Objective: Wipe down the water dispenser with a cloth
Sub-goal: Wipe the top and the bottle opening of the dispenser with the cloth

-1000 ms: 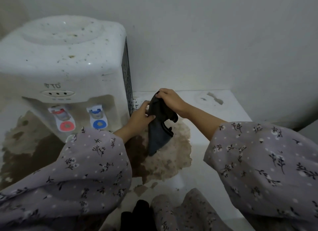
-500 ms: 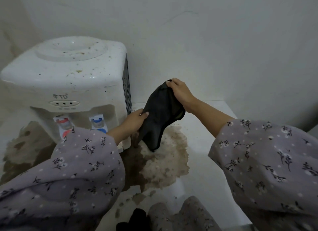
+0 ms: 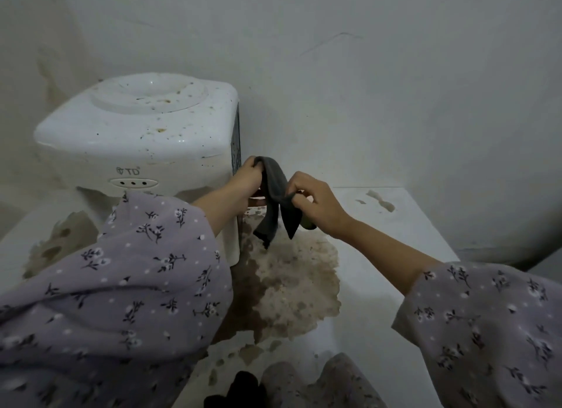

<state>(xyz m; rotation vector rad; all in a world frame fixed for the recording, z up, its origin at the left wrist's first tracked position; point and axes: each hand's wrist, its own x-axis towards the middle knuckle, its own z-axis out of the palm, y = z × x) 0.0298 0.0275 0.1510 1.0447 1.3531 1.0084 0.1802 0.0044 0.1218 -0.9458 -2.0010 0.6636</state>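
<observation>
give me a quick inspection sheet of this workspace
surface: white counter, large brown stain across its middle, chipped patch far right
job's things: water dispenser, top speckled with dirt; dark cloth held up beside it
clutter: dark item at bottom edge, unclear
hands: left hand grips the cloth's top end; right hand pinches it lower down
cables: nothing seen
surroundings: pale wall, hairline crack

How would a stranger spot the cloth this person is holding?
Find the speckled white water dispenser against the wall. Just right of it the left hand grips, and the right hand pinches, a limp strip of fabric. That cloth is dark grey against the white surroundings, its ends dangling above the brown stain.
</observation>
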